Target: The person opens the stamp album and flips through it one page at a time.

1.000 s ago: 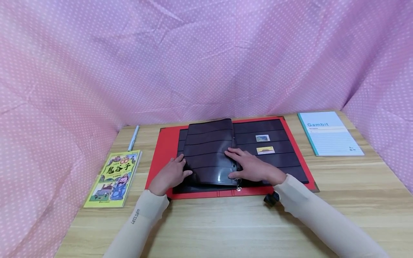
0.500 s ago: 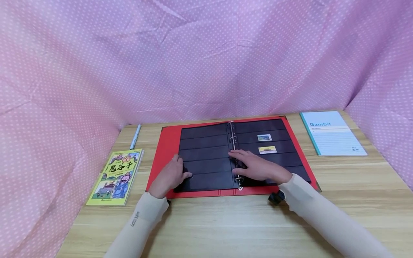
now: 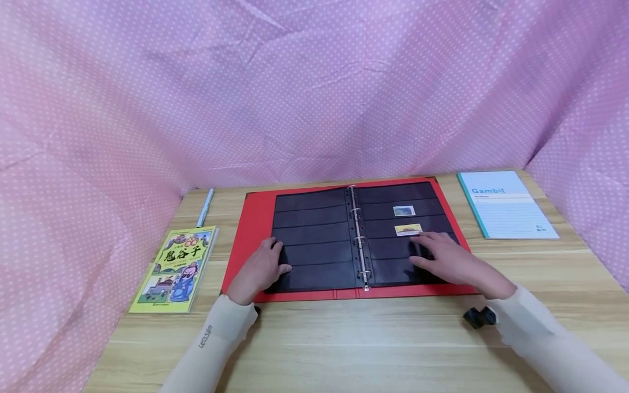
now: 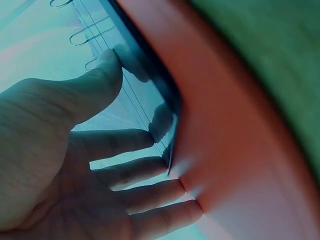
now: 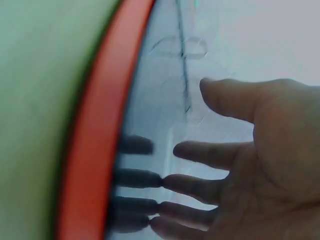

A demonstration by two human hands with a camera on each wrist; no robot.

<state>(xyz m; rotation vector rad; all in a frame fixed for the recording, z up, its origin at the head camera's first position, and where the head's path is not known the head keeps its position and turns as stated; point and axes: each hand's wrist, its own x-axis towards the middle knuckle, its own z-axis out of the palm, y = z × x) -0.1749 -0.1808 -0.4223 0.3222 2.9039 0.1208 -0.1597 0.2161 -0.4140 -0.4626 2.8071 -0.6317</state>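
Observation:
A red ring binder [image 3: 250,218] lies spread on the table, black pocket pages on both sides of its metal rings [image 3: 359,240]. Two stamps sit in the right page [image 3: 393,254]: a bluish-green stamp [image 3: 404,210] and, below it, a yellow stamp [image 3: 408,230]. My left hand [image 3: 257,270] rests at the outer edge of the left page [image 3: 314,234], fingers extended, as the left wrist view also shows. Over the lower right page is my right hand [image 3: 449,259], its fingertips just under the yellow stamp. In the right wrist view its fingers [image 5: 195,187] are spread and straight, grasping nothing.
A yellow comic-style book [image 3: 172,273] lies left of the binder, with a pale pen [image 3: 205,208] behind it. A light blue notebook [image 3: 508,204] marked "Gambit" lies at the right. Pink dotted cloth [image 3: 314,98] hangs behind the wooden table [image 3: 344,344].
A black page that was partly raised over the left side has come down flat, uncovering the rings. My right hand has moved right from the rings to the right page. My left hand has stayed.

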